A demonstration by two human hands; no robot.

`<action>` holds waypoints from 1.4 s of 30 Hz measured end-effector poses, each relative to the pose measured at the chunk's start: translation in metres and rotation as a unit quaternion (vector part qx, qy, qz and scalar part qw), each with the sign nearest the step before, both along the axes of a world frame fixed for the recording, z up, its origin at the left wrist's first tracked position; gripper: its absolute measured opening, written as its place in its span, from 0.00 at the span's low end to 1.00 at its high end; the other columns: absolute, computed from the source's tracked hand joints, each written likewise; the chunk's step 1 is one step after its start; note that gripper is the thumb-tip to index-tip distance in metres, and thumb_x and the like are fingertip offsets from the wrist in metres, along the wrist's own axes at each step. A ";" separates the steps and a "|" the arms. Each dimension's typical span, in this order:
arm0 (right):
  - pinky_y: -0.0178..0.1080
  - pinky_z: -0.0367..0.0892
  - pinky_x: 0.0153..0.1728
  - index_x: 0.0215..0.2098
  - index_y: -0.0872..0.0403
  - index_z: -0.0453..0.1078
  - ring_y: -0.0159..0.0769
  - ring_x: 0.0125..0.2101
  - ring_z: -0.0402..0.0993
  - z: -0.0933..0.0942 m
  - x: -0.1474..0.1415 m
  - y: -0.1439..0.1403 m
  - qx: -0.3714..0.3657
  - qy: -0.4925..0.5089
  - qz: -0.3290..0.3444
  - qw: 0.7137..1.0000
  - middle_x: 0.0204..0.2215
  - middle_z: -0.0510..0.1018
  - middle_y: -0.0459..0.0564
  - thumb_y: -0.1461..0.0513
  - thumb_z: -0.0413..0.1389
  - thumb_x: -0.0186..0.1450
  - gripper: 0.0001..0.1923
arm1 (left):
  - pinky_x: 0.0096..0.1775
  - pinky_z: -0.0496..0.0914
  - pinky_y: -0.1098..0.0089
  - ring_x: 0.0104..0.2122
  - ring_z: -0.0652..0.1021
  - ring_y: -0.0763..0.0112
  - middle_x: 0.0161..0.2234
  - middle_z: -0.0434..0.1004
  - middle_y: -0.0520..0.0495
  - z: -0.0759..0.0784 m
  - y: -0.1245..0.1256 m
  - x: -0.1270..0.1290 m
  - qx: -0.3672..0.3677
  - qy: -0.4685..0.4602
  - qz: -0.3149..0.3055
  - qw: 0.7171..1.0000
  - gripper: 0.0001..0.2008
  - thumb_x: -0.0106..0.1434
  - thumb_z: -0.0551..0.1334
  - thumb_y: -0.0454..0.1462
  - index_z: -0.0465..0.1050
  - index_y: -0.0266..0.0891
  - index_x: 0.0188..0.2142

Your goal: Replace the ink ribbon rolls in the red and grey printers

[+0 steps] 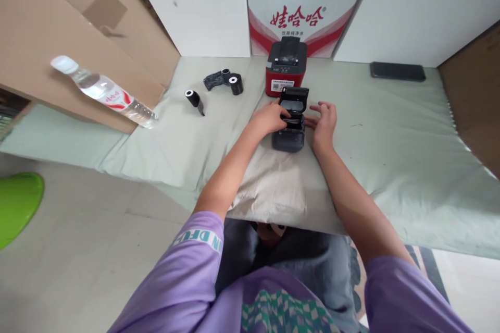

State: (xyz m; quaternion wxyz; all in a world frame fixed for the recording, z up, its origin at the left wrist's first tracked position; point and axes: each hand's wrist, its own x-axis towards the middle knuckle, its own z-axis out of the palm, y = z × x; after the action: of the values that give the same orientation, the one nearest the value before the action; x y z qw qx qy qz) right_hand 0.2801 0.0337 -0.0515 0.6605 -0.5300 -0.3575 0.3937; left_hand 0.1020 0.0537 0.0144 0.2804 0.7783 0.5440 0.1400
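A small black receipt printer (289, 140) stands on the cloth-covered table with its lid (299, 94) raised. My left hand (269, 117) grips its left side, with bent fingers over the rim and the tips reaching into the roll compartment. What the fingertips touch inside is too dark to make out. On the other side, my right hand (324, 122) has its fingers stretched and apart, some of them against the printer's right edge. Directly behind is a larger red and black printer (286, 70), with a black strip standing out of its top.
Several black rolls lie to the left, including a black paper roll (236, 84) and another roll (191, 97) with a loose tail. A water bottle (109, 94) leans against a cardboard box (89, 25). A phone (397, 71) lies back right, before stacked white boxes (394, 15).
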 end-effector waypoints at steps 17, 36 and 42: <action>0.37 0.68 0.24 0.47 0.47 0.64 0.36 0.32 0.80 -0.007 0.005 0.008 0.008 -0.039 0.005 0.999 0.46 0.76 0.52 0.40 0.52 0.66 0.24 | 0.76 0.55 0.47 0.80 0.49 0.49 0.78 0.52 0.39 -0.006 -0.016 0.009 0.037 0.055 0.006 0.998 0.18 0.69 0.61 0.31 0.78 0.39 0.56; 0.53 0.74 0.48 0.53 0.48 0.66 0.45 0.40 0.78 -0.022 0.005 0.011 0.065 -0.268 0.098 0.956 0.36 0.79 0.50 0.39 0.53 0.70 0.26 | 0.76 0.46 0.33 0.80 0.38 0.49 0.81 0.39 0.46 -0.007 -0.027 0.009 0.113 0.082 0.016 0.990 0.10 0.71 0.62 0.36 0.77 0.43 0.50; 0.53 0.75 0.47 0.54 0.49 0.65 0.44 0.39 0.78 -0.022 0.006 0.011 0.049 -0.262 0.097 0.959 0.36 0.79 0.50 0.44 0.54 0.70 0.23 | 0.76 0.46 0.34 0.81 0.37 0.50 0.82 0.36 0.48 0.000 -0.032 0.007 0.128 0.092 0.005 0.987 0.09 0.70 0.62 0.36 0.76 0.44 0.49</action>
State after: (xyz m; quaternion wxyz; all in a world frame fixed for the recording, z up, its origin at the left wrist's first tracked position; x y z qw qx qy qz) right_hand 0.2862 0.0444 -0.0736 0.5277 -0.5440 -0.5866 0.2854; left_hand 0.1092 0.0216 0.0139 0.1261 0.8146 0.5491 0.1378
